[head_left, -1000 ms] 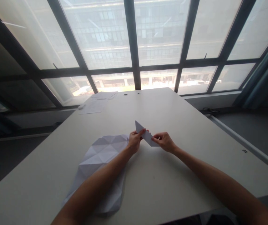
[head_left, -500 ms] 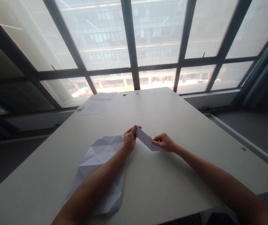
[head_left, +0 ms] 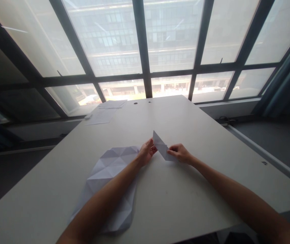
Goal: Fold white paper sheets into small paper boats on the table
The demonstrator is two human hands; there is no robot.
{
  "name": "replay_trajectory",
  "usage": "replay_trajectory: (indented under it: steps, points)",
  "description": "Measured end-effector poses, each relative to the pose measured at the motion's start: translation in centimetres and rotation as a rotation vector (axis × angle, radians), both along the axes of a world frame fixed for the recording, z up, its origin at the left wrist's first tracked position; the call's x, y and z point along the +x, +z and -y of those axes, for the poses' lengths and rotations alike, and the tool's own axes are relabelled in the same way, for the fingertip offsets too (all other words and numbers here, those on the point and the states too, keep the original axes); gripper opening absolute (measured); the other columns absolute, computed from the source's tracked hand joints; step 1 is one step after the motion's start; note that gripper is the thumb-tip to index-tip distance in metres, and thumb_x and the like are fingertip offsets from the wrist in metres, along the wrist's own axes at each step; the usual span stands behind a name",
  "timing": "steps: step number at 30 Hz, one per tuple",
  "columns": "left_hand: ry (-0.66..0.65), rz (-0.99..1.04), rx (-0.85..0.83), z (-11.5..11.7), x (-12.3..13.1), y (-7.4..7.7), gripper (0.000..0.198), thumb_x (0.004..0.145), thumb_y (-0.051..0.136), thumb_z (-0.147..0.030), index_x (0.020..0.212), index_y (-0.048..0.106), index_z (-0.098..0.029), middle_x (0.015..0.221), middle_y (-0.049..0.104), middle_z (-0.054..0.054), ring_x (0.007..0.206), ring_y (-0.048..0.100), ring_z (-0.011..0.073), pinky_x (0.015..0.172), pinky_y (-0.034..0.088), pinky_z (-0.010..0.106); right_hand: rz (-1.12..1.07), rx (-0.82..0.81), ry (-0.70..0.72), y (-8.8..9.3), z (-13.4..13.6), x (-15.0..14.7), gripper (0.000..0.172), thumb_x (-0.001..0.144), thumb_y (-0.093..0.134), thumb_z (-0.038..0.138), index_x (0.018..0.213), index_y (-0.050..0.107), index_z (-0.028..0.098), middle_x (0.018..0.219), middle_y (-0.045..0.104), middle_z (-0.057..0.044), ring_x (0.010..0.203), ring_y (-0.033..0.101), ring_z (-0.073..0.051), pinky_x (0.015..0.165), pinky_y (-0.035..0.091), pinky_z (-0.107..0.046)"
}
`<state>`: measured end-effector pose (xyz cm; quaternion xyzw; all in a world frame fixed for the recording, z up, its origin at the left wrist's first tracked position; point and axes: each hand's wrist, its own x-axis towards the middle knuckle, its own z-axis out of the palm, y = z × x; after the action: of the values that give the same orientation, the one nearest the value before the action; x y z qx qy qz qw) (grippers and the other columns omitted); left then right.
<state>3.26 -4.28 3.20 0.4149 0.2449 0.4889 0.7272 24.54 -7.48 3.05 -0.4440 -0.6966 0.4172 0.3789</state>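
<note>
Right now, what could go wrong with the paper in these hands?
The narrow folded white paper is pinched only at its ends by the left hand and right hand, so it might slip or crease off-line. The left forearm crosses the faceted creased paper sheet and could flatten its folds.

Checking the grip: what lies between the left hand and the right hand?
A folded white paper piece, pointed at its far end, lies between the left hand and right hand, held by both, in the head view.

Bright glare through the windows (head_left: 170, 37), dim floor (head_left: 269, 145), bowed edges.
</note>
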Motion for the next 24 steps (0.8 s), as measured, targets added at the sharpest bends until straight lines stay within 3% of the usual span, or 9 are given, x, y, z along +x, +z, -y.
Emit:
replay_trajectory:
  steps: [2, 4, 10, 16, 24]
  points:
    - [-0.117, -0.101, 0.017, 0.7, 0.5, -0.1, 0.048, 0.075, 0.077, -0.046, 0.106, 0.069, -0.010, 0.112, 0.069, 0.017, 0.102, 0.066, 0.0282, 0.093, 0.047, 0.038, -0.026, 0.028, -0.040, -0.4, -0.1, -0.3, 0.037, 0.078, 0.061, 0.047, 0.067, 0.065, 0.012, 0.059, 0.052, 0.001, 0.057, 0.042, -0.011, 0.052, 0.030, -0.023]
    - [-0.140, -0.207, 0.048, 1.1, 0.9, -0.3, 0.042, 0.073, 0.079, -0.040, 0.100, 0.072, -0.009, 0.106, 0.071, 0.017, 0.096, 0.067, 0.0282, 0.089, 0.048, 0.038, -0.040, 0.036, -0.064, -0.8, -0.2, -0.6, 0.038, 0.079, 0.060, 0.048, 0.066, 0.064, 0.012, 0.059, 0.053, 0.001, 0.057, 0.043, -0.011, 0.052, 0.031, -0.023]
    - [-0.041, -0.333, 0.120, 1.6, 1.3, -0.5, 0.034, 0.069, 0.081, -0.035, 0.091, 0.076, -0.011, 0.091, 0.075, 0.013, 0.080, 0.069, 0.0247, 0.077, 0.051, 0.033, -0.029, 0.009, -0.082, -1.0, 0.2, -1.3, 0.043, 0.076, 0.063, 0.054, 0.066, 0.065, 0.012, 0.060, 0.053, 0.000, 0.057, 0.043, -0.011, 0.051, 0.031, -0.022]
    - [-0.028, -0.356, 0.177, 1.9, 1.1, -0.1, 0.031, 0.068, 0.081, -0.036, 0.088, 0.078, -0.012, 0.088, 0.075, 0.012, 0.076, 0.069, 0.0243, 0.075, 0.052, 0.033, 0.029, -0.045, 0.040, -0.8, 0.2, -1.4, 0.047, 0.075, 0.062, 0.058, 0.061, 0.061, 0.013, 0.053, 0.041, 0.003, 0.053, 0.034, -0.009, 0.048, 0.024, -0.023]
    - [0.055, -0.428, 0.232, 2.0, 1.6, -0.4, 0.027, 0.068, 0.080, -0.032, 0.086, 0.078, -0.012, 0.086, 0.076, 0.010, 0.073, 0.069, 0.0227, 0.072, 0.052, 0.032, -0.004, -0.074, 0.073, -1.4, 0.1, -1.2, 0.040, 0.076, 0.062, 0.048, 0.057, 0.054, 0.014, 0.051, 0.035, 0.005, 0.050, 0.029, -0.007, 0.046, 0.020, -0.022]
